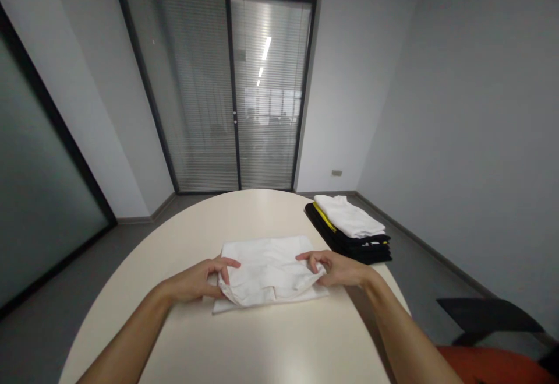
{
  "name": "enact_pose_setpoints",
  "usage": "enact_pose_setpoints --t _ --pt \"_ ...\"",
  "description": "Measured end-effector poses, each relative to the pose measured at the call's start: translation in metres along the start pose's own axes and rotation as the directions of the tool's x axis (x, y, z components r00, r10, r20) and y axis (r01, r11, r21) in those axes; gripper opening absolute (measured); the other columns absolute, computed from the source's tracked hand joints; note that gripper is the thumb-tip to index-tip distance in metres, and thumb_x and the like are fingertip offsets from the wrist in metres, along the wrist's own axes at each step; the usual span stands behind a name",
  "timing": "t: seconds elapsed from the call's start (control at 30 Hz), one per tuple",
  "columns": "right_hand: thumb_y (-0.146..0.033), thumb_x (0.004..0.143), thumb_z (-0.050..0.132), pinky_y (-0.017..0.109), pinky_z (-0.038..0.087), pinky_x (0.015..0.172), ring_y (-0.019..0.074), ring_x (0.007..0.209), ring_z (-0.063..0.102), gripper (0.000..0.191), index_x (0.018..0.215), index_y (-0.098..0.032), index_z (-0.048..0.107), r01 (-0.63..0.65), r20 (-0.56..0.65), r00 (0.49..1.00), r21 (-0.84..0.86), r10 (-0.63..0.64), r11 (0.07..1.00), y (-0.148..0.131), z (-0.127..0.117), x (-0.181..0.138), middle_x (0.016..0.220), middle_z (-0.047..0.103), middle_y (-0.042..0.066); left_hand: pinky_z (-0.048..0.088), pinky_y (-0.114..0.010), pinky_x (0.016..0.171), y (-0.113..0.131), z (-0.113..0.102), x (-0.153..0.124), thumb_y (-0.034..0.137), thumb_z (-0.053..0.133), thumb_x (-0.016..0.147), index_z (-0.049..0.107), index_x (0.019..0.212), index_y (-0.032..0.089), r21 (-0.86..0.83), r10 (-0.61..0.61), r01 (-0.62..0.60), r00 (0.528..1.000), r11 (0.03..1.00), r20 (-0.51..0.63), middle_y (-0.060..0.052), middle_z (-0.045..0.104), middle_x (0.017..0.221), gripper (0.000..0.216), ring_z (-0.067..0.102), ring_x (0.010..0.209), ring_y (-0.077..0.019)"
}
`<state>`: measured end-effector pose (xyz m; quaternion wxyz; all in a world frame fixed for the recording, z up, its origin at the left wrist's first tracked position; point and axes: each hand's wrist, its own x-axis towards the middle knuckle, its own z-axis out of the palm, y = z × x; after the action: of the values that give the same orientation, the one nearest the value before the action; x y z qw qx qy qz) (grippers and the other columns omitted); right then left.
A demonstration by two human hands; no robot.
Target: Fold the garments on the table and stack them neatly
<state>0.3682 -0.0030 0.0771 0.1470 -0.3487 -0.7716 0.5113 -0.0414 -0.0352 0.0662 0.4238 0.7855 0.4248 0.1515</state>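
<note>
A white folded garment (266, 267) lies on the pale round table (262, 349) in front of me. My left hand (203, 279) has its fingers curled around the garment's left side, with the near corner pinched and slightly lifted. On the opposite side, my right hand (334, 267) grips the right edge between thumb and fingers. Between the two hands the near layer bunches up a little, and a flat layer of the same white cloth shows beneath it. Parts of some fingertips are hidden by the fabric.
A stack of folded clothes, black with some yellow (325, 217) and a white one (349, 215) on top, sits at the table's right edge. An orange chair (489, 366) with a black armrest (489, 314) stands at lower right. Beyond the table is a glass partition (201, 92) with blinds.
</note>
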Motion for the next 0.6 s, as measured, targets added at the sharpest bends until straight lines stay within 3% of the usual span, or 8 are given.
enact_pose_setpoints --t 0.13,0.23,0.33,0.4,0.47,0.5,0.6 --pt "-0.025 0.066 0.075 0.045 0.024 0.115 0.0307 0.142 0.034 0.020 0.080 -0.021 0.061 -0.041 -0.011 0.999 -0.153 0.040 0.987 -0.001 0.000 -0.005 0.148 0.049 0.008 0.023 -0.041 0.119 0.001 -0.006 -0.007 0.051 0.071 0.080 0.072 0.093 0.024 0.049 -0.024 0.021 0.999 0.999 0.047 -0.004 0.051 0.147 0.029 0.035 0.142 -0.0287" --pt "-0.035 0.069 0.078 0.054 0.013 0.118 0.0352 0.145 0.026 0.020 0.080 -0.023 0.066 -0.078 -0.093 0.994 -0.306 0.052 0.949 -0.005 0.004 -0.005 0.139 0.057 0.005 0.012 -0.048 0.122 0.005 -0.003 -0.008 0.056 0.052 0.092 0.076 0.085 0.025 0.131 -0.069 0.068 0.998 0.989 0.000 -0.003 0.058 0.139 0.039 0.020 0.149 -0.0316" --pt "-0.044 0.079 0.073 0.060 0.012 0.116 0.0370 0.143 0.028 0.020 0.080 -0.024 0.068 -0.050 -0.259 0.963 -0.452 -0.077 0.891 -0.013 0.015 0.005 0.118 0.067 0.007 0.012 -0.051 0.122 0.015 0.010 0.002 0.053 0.049 0.095 0.073 0.072 0.024 0.310 0.012 0.064 0.971 0.948 -0.238 -0.006 0.070 0.112 0.044 0.033 0.141 -0.0319" --pt "-0.044 0.088 0.063 0.057 0.017 0.117 0.0340 0.142 0.031 0.021 0.092 -0.025 0.070 -0.005 -0.334 0.919 -0.542 -0.210 0.840 -0.018 0.027 0.017 0.116 0.068 0.008 0.024 -0.048 0.119 0.021 0.022 0.014 0.048 0.047 0.096 0.073 0.084 0.022 0.412 0.133 0.067 0.890 0.909 -0.437 -0.008 0.070 0.110 0.039 0.046 0.132 -0.0285" --pt "-0.044 0.094 0.054 0.053 0.018 0.118 0.0310 0.145 0.029 0.033 0.118 -0.026 0.066 0.023 -0.353 0.889 -0.600 -0.291 0.799 -0.019 0.042 0.029 0.135 0.059 0.009 0.030 -0.045 0.117 0.023 0.035 0.025 0.044 0.047 0.097 0.069 0.115 0.021 0.494 0.233 0.063 0.826 0.867 -0.513 -0.011 0.058 0.137 0.037 0.044 0.135 -0.0273" --pt "-0.047 0.096 0.051 0.053 0.016 0.119 0.0308 0.148 0.024 0.043 0.133 -0.026 0.059 0.016 -0.351 0.890 -0.616 -0.292 0.787 -0.017 0.049 0.035 0.148 0.048 0.010 0.027 -0.047 0.119 0.021 0.042 0.030 0.044 0.049 0.095 0.061 0.131 0.022 0.534 0.254 0.065 0.827 0.843 -0.502 -0.011 0.045 0.152 0.044 0.037 0.141 -0.0292" --pt "-0.062 0.095 0.045 0.059 0.004 0.120 0.0352 0.152 0.001 0.073 0.157 -0.029 0.027 -0.085 -0.322 0.933 -0.628 -0.158 0.773 -0.006 0.066 0.047 0.166 0.013 0.008 0.015 -0.059 0.120 0.011 0.057 0.036 0.054 0.054 0.091 0.033 0.155 0.028 0.600 0.155 0.114 0.913 0.792 -0.378 -0.009 0.012 0.166 0.072 0.007 0.152 -0.0378"
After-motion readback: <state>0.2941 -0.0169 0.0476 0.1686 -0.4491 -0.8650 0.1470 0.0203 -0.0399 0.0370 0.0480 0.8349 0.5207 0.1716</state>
